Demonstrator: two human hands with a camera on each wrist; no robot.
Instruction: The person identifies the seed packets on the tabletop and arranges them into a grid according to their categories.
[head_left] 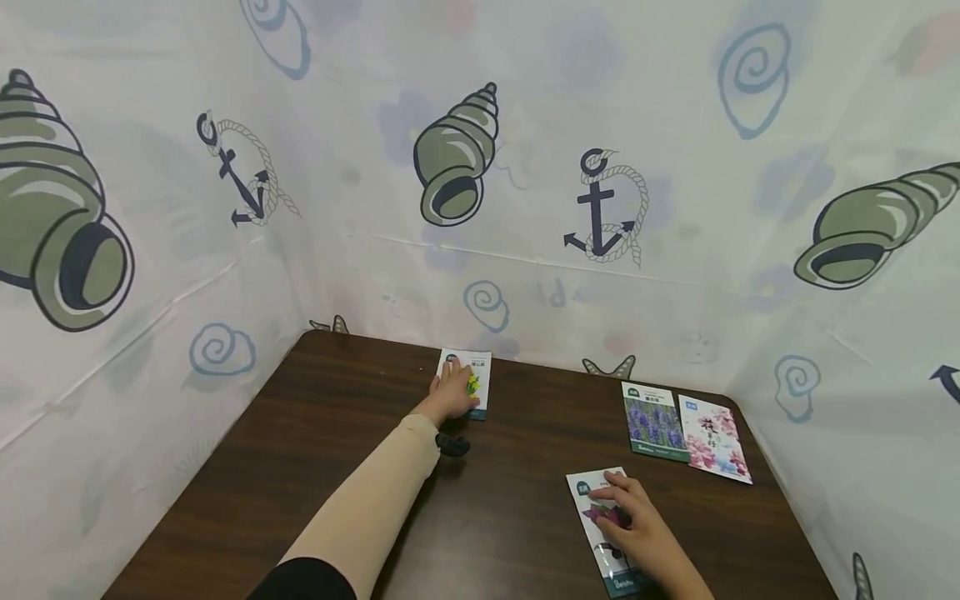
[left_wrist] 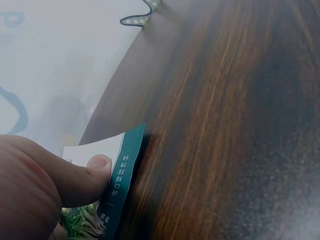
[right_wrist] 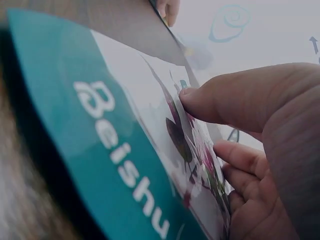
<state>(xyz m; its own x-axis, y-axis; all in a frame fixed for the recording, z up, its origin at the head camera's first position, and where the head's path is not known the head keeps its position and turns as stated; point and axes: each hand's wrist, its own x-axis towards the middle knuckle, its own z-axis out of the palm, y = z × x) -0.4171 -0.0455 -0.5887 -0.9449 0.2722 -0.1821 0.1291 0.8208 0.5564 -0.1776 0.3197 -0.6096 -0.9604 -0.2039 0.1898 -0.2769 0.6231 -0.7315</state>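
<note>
At the back of the table my left hand (head_left: pixel 452 393) rests over a white seed packet (head_left: pixel 483 371) with yellow flowers. In the left wrist view, its thumb (left_wrist: pixel 97 172) lies on the printed face near the teal strip. My right hand (head_left: pixel 637 521) is over another seed packet (head_left: pixel 611 560) with purple-pink flowers at the front right. The right wrist view shows this packet's teal end (right_wrist: pixel 95 130) lettered "Beishu", with the thumb (right_wrist: pixel 205 102) touching its face and the other fingers near its far edge. What lies under both palms is hidden.
Two more packets lie at the back right: one with purple flower spikes (head_left: pixel 654 423), one with pink blossoms (head_left: pixel 715 439), edges nearly meeting. The dark wooden table (head_left: pixel 517 500) has a patterned white cloth (head_left: pixel 360 208) behind it and along both sides.
</note>
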